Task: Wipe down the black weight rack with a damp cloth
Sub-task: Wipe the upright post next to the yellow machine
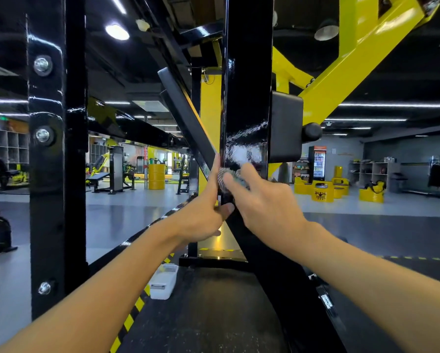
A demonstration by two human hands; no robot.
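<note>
Both my arms are reaching forward, meeting at the centre on a glossy upright of the black weight rack (pixel 247 98). My right hand (pixel 262 200) is closing its grip around the grey cloth (pixel 225 178), pressing it against the upright's front face. My left hand (pixel 206 215) is lying open at the post's 9 o'clock edge, index finger straight up along it, thumb touching the front. A white tub (pixel 163 281) is sitting on the grey floor (pixel 127 220) at 7 o'clock. A yellow drum (pixel 156 176) is standing at 9 o'clock, a drinks fridge (pixel 319 163) at 3 o'clock.
</note>
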